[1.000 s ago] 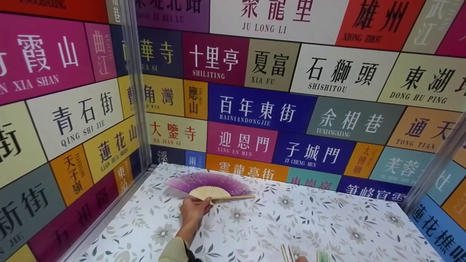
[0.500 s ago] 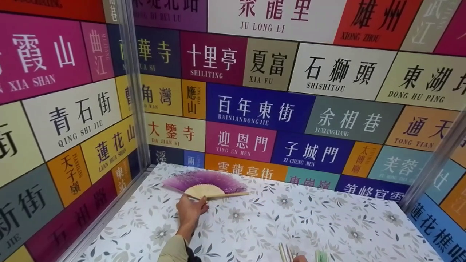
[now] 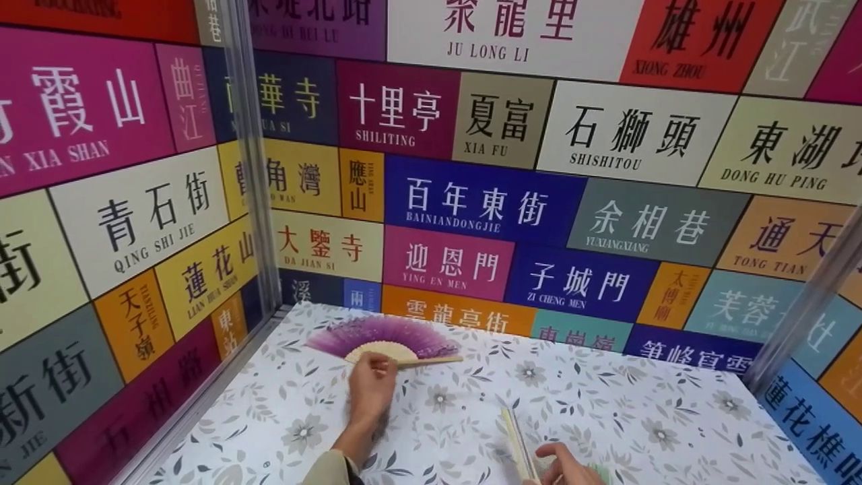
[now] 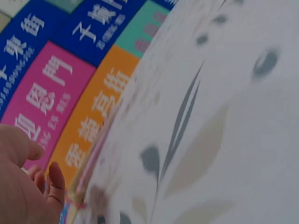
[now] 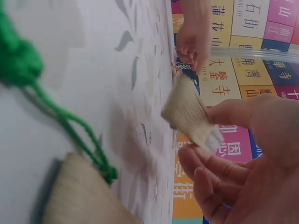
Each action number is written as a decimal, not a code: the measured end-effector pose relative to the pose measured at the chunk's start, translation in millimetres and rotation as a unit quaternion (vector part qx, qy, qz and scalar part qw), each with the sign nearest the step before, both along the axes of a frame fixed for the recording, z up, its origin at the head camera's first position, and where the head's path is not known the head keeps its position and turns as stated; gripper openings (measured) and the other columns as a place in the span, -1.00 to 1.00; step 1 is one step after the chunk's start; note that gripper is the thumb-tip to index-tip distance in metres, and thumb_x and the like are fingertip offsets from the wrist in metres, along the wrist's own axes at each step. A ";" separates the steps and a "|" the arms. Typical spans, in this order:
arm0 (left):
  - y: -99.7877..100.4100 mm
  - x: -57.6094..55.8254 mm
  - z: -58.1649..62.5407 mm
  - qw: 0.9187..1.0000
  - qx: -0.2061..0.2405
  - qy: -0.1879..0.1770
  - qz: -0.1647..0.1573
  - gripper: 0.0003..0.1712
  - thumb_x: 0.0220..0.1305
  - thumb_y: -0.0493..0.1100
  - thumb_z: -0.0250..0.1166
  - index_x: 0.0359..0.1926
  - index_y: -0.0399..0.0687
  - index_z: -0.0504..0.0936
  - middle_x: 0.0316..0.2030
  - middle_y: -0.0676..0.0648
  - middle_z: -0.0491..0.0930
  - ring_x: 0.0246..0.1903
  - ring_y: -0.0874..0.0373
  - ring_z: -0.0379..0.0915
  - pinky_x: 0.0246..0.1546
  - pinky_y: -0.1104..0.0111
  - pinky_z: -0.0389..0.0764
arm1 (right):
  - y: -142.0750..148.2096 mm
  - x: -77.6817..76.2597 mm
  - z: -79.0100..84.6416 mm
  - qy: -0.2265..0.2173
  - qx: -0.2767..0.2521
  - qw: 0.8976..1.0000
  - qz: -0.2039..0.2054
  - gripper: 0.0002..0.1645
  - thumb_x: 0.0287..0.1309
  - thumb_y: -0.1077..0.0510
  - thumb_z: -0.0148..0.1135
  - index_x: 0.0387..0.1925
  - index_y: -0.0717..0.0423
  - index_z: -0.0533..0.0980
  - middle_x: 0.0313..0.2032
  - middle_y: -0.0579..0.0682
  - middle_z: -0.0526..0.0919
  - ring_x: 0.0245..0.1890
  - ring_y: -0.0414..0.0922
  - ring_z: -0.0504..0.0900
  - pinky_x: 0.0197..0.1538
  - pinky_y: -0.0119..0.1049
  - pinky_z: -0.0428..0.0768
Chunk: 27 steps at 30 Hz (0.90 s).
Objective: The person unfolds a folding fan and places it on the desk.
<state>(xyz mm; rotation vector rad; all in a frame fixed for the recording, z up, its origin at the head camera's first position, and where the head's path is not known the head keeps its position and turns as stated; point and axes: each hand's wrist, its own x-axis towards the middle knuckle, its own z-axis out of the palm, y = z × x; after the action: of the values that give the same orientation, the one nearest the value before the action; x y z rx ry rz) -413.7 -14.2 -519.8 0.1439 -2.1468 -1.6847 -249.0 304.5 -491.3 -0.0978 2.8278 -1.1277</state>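
Observation:
A spread purple hand fan point(image 3: 404, 333) with pale ribs lies near the table's back edge. My left hand point(image 3: 372, 391) is over the ribs at its near side, fingers loosely bent; in the left wrist view, the left hand point(image 4: 28, 182) shows a gap between thumb and fingers, with the fan's blurred edge behind. At the front, my right hand point(image 3: 566, 465) holds a folded fan point(image 3: 517, 441) tilted up off the table. In the right wrist view, thumb and fingers pinch that folded fan point(image 5: 187, 112) by its side.
Beside the right hand lies another folded fan point(image 5: 84, 196) with a green cord tassel point(image 5: 21, 60), mostly hidden in the head view. The white floral tablecloth point(image 3: 471, 424) ends against sign-covered panels point(image 3: 471, 195) at the back and sides, joined by metal posts point(image 3: 252, 155).
My left hand has come off the purple fan's pivot and shifted right, over the ribs. My right hand has come further into view and lifted a folded fan from the table's front.

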 end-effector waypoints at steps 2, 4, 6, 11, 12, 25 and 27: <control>14.1 9.1 9.8 0.998 0.002 0.028 -0.059 -0.91 0.30 -0.22 0.36 -0.20 -0.10 0.65 -0.31 -0.05 0.64 -0.29 0.17 0.55 -0.24 0.40 0.62 | -3.0 -2.0 6.8 -0.009 -0.021 1.000 -0.015 -0.28 0.23 -0.17 0.35 0.11 0.31 0.39 -0.46 -0.09 0.61 -0.49 -0.15 0.65 -0.43 -0.30 0.64; 28.7 19.5 20.2 0.991 -0.005 0.051 -0.123 -0.94 0.30 -0.24 0.36 -0.21 -0.09 0.69 -0.32 -0.04 0.68 -0.30 0.22 0.57 -0.23 0.44 0.65 | -8.6 -4.7 11.5 -0.012 -0.041 0.998 -0.048 -0.27 0.20 -0.21 0.36 0.10 0.29 0.41 -0.45 -0.08 0.64 -0.46 -0.15 0.67 -0.40 -0.27 0.68; 42.7 30.1 30.2 0.979 -0.017 0.076 -0.186 -0.92 0.28 -0.24 0.37 -0.22 -0.15 0.72 -0.36 -0.08 0.71 -0.36 0.25 0.60 -0.28 0.49 0.68 | -15.5 -8.1 16.2 -0.013 -0.055 0.995 -0.087 -0.26 0.16 -0.27 0.38 0.08 0.23 0.44 -0.42 -0.09 0.67 -0.44 -0.17 0.67 -0.36 -0.25 0.70; 69.7 60.9 50.3 0.942 -0.005 0.055 -0.332 -0.87 0.31 -0.17 0.37 -0.18 -0.11 0.75 -0.36 -0.11 0.76 -0.44 0.28 0.66 -0.40 0.52 0.71 | -33.6 -13.0 30.8 0.041 -0.094 0.982 -0.158 -0.37 0.12 -0.30 0.41 -0.03 0.08 0.52 -0.33 -0.09 0.72 -0.37 -0.19 0.70 -0.33 -0.27 0.69; 73.6 65.9 53.2 0.935 0.001 0.045 -0.351 -0.87 0.31 -0.15 0.37 -0.18 -0.07 0.76 -0.35 -0.09 0.77 -0.43 0.25 0.68 -0.40 0.51 0.72 | -36.6 -13.5 34.4 0.055 -0.100 0.980 -0.166 -0.41 0.13 -0.29 0.40 -0.05 0.06 0.54 -0.30 -0.09 0.73 -0.34 -0.20 0.70 -0.33 -0.30 0.68; 94.9 91.8 62.4 0.883 0.097 0.017 -0.459 -0.77 0.40 -0.03 0.31 0.00 0.09 0.72 -0.11 0.00 0.76 -0.18 0.13 0.75 -0.17 0.35 0.81 | -53.5 -9.4 63.6 0.141 -0.234 0.948 -0.166 -0.47 0.16 -0.23 0.40 -0.01 0.04 0.59 -0.14 0.02 0.75 -0.16 -0.16 0.74 -0.18 -0.38 0.75; 96.6 93.0 62.2 0.875 0.128 0.009 -0.467 -0.75 0.41 -0.03 0.30 0.03 0.07 0.71 -0.09 -0.02 0.75 -0.14 0.08 0.75 -0.13 0.29 0.81 | -54.3 -8.6 64.2 0.144 -0.251 0.943 -0.164 -0.49 0.16 -0.20 0.41 -0.03 0.05 0.60 -0.13 0.03 0.75 -0.13 -0.15 0.74 -0.16 -0.36 0.77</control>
<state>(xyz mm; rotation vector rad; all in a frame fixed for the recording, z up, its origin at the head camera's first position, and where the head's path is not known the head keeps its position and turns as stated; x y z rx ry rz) -320.7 82.3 -457.5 -0.9883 -2.0808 -2.4308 -257.6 250.2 -427.1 0.1982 2.7790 -2.0452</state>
